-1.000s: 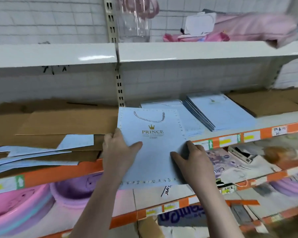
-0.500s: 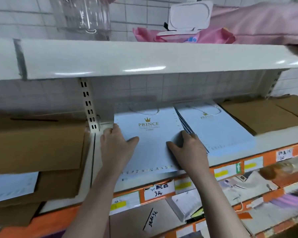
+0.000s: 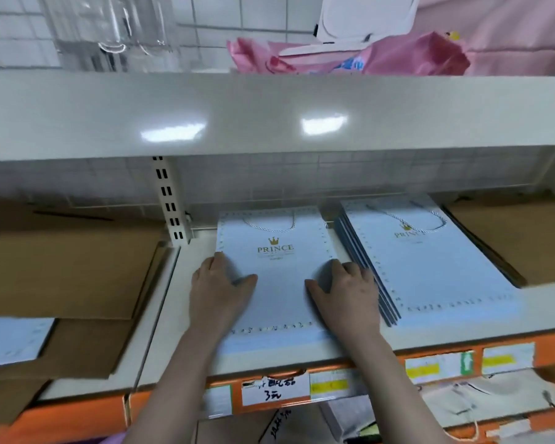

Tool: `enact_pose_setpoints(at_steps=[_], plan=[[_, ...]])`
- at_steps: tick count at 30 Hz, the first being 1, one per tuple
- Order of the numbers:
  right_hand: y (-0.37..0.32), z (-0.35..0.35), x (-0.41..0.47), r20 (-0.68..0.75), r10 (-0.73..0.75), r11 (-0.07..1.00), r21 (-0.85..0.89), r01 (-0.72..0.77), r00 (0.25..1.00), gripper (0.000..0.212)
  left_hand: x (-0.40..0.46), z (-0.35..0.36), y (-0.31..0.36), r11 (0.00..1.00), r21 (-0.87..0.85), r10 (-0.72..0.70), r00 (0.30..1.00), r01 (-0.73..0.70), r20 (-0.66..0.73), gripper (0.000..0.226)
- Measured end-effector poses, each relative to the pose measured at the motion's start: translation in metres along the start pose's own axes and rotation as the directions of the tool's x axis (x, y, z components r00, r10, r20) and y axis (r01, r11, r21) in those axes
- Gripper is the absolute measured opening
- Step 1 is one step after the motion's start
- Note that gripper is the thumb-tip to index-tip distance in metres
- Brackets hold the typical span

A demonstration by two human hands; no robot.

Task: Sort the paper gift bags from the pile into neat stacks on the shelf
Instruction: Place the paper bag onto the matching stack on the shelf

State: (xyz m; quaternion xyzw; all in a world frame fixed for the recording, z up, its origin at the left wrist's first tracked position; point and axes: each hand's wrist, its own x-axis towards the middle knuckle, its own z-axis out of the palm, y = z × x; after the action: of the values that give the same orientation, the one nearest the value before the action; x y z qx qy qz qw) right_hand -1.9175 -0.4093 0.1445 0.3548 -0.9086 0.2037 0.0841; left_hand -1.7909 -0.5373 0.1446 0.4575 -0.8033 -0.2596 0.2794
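Observation:
A light blue "PRINCE" gift bag (image 3: pixel 274 267) with a gold crown and a rope handle lies flat on the white shelf (image 3: pixel 193 318). My left hand (image 3: pixel 220 290) grips its left edge, thumb on top. My right hand (image 3: pixel 346 291) grips its right edge the same way. Just to the right lies a thicker stack of the same blue bags (image 3: pixel 426 264), its near left edge touching my right hand. A few more blue bags (image 3: pixel 12 339) poke out from the brown pile at far left.
Brown flat bags or cardboard (image 3: pixel 64 267) fill the shelf's left bay, and another brown stack (image 3: pixel 523 238) lies at far right. A slotted upright (image 3: pixel 170 203) stands behind. The upper shelf (image 3: pixel 269 116) overhangs closely. Orange price rail (image 3: pixel 334 386) runs along the front edge.
Both hands have pushed the blue bag further back onto the shelf, next to the blue stack. My view has come closer and shifted right.

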Motion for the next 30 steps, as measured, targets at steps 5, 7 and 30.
enact_pose_setpoints(at_steps=[5, 7, 30], plan=[[0.008, 0.010, -0.004, 0.008, -0.050, 0.988, 0.150, 0.048, 0.999, 0.050, -0.002, 0.007, 0.001, 1.000, -0.010, -0.001, 1.000, 0.001, 0.017, 0.031], [0.010, 0.011, -0.003, -0.003, -0.060, 0.984, 0.170, 0.060, 0.998, 0.049, -0.001, 0.007, 0.003, 1.000, -0.007, -0.003, 1.000, 0.003, 0.027, 0.031], [0.016, 0.002, -0.005, -0.246, -0.212, 0.976, -0.011, 0.216, 0.946, 0.035, 0.000, -0.002, 0.021, 0.917, 0.363, 0.195, 0.979, -0.163, -0.052, 0.076]])
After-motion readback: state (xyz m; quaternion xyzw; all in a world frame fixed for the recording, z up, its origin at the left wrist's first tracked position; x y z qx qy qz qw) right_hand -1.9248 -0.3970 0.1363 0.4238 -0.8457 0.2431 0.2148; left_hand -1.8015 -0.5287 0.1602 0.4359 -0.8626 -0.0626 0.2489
